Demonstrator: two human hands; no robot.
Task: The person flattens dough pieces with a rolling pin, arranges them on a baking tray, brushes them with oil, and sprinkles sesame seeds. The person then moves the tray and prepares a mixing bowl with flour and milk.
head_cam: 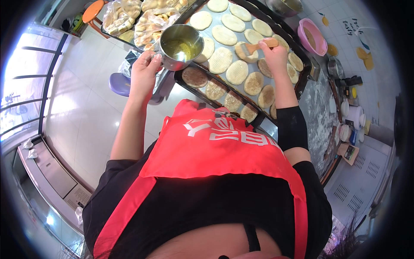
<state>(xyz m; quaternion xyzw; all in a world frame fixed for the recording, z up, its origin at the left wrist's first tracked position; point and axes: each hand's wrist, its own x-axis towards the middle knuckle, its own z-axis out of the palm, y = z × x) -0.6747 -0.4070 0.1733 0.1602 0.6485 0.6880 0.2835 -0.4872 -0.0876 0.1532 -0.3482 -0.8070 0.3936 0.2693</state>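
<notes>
My left hand [146, 69] grips a metal cup [181, 63] by its side. Yellowish liquid, which looks like oil, lies in the cup, tilted over the left edge of a dark baking tray [190, 13]. Between the fingers of my right hand [275, 58] is the wooden handle of a pastry brush [254, 47]. Its bristles rest on a flat oval dough piece [249, 57]. Several pale dough pieces [220, 60] lie in rows on the lined tray. Nearer my body, some pieces [254, 83] look browner and speckled.
A second tray [195, 92] of browned pieces sits below, nearer me. Plastic bags of baked pieces [121, 16] lie at the upper left, by an orange stool [93, 11]. Right of the trays are a pink basin [312, 37] and a floured worktop [315, 106]. A purple stool [119, 84] stands left.
</notes>
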